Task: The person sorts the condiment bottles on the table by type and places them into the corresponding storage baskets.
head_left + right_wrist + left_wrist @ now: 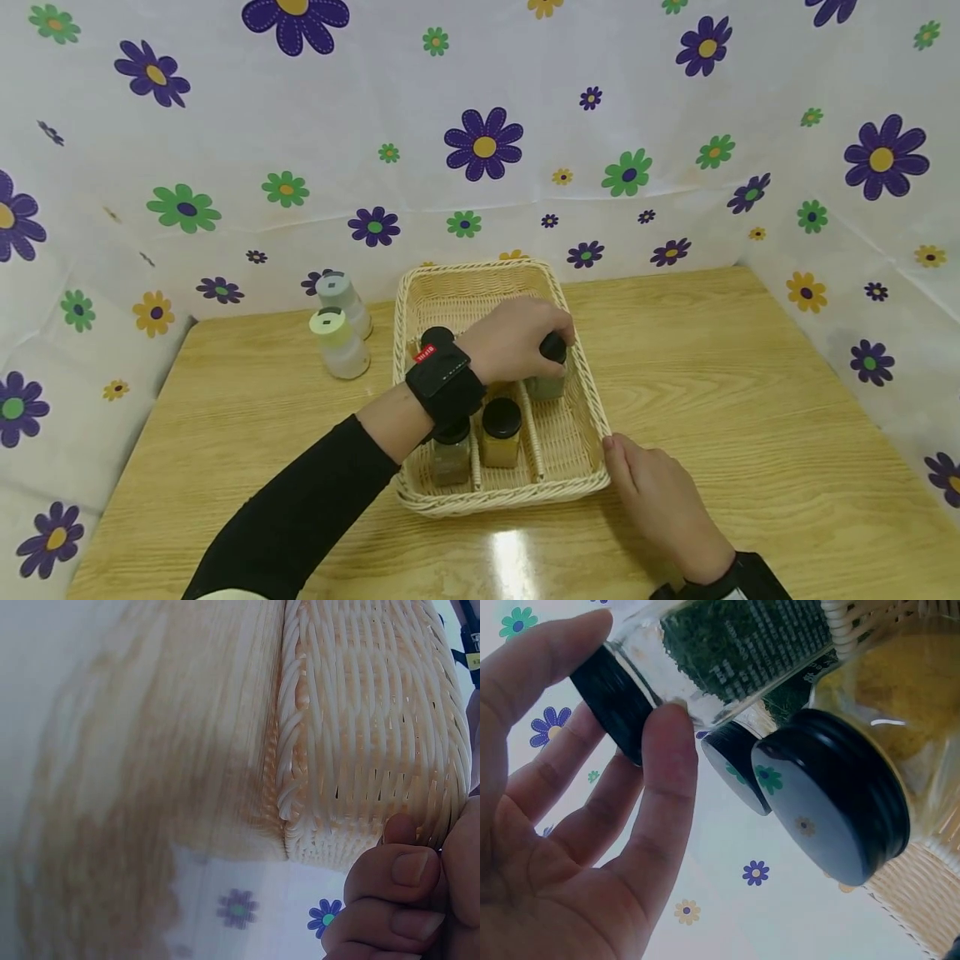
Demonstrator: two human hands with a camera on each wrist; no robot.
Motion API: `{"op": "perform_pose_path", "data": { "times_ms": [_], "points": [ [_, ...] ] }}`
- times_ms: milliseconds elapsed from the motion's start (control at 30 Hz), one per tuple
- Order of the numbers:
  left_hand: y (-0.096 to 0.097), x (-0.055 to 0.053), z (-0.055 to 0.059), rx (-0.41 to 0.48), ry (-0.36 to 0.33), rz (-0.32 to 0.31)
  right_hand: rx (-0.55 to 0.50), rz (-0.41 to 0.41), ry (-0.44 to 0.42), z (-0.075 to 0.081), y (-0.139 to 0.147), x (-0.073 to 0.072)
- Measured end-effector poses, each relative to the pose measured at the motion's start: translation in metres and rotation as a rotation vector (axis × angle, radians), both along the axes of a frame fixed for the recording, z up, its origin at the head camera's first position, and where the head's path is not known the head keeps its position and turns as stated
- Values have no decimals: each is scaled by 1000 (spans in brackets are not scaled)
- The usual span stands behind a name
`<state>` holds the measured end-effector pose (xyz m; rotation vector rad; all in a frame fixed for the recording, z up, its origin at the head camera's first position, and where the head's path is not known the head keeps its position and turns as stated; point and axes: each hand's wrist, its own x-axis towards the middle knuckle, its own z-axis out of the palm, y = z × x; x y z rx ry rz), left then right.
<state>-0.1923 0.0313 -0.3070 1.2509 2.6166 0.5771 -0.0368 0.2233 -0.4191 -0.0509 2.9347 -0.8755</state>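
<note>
My left hand [517, 337] reaches across a wicker basket [502, 502] and pinches the black lid [611, 701] of a glass jar of green dried herbs [742, 649]. In the head view that jar stands in the right-hand compartment, partly hidden by the fingers. My right hand [663, 500] grips the basket's near right corner, thumb on the rim and fingers [409, 868] curled against the outer wall. A jar of yellow spice [500, 450] sits in the middle compartment. In the left one are a jar with greyish contents [450, 462] and another black-lidded jar [437, 336], partly covered by my wrist.
Two shaker bottles, one with a pale yellow-green cap [341, 346] and one with a whitish cap [337, 287], stand left of the basket. The wooden table [697, 358] meets a flowered cloth [420, 108] behind and at both sides. Wicker dividers [531, 433] split the basket.
</note>
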Motion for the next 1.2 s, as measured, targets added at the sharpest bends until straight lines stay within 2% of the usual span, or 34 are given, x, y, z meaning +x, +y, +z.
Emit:
{"op": "perform_pose_path", "data": {
  "times_ms": [267,500,1200],
  "points": [
    [2,0,-1,-29,-28,-9,2,-5,-26,0,-1,-1],
    [3,0,-3,-51,-19,-28,3,-10,-45,1,-1,0],
    [8,2,-6,-132,-27,-57,-2,-10,-31,2,0,0]
  ]
}}
